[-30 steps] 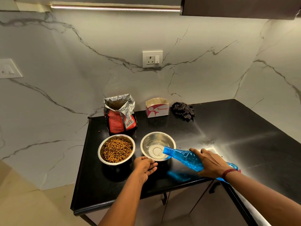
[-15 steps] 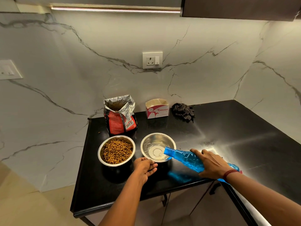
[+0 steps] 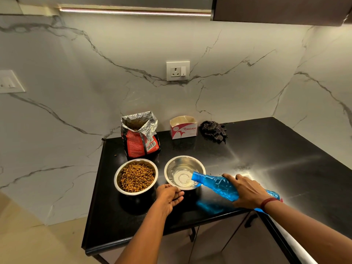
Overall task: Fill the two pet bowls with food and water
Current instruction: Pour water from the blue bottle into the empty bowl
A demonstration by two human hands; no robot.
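Two steel bowls stand side by side on the black counter (image 3: pixel 266 149). The left bowl (image 3: pixel 136 176) is full of brown kibble. The right bowl (image 3: pixel 184 172) holds a little water. My right hand (image 3: pixel 247 191) grips a blue plastic bottle (image 3: pixel 215 184), tipped almost flat, its mouth over the right bowl's near rim. A thin stream runs from the mouth into the bowl. My left hand (image 3: pixel 169 197) rests at the near edge of the right bowl, fingers curled against its rim.
An open red and foil kibble bag (image 3: pixel 140 136) stands behind the left bowl. A small white and red carton (image 3: pixel 183 127) and a dark crumpled cloth (image 3: pixel 215 130) sit by the marble wall. The counter's front edge runs just below my hands.
The bottle and both hands hold nearly the same pose. Water has kept running into the right bowl.
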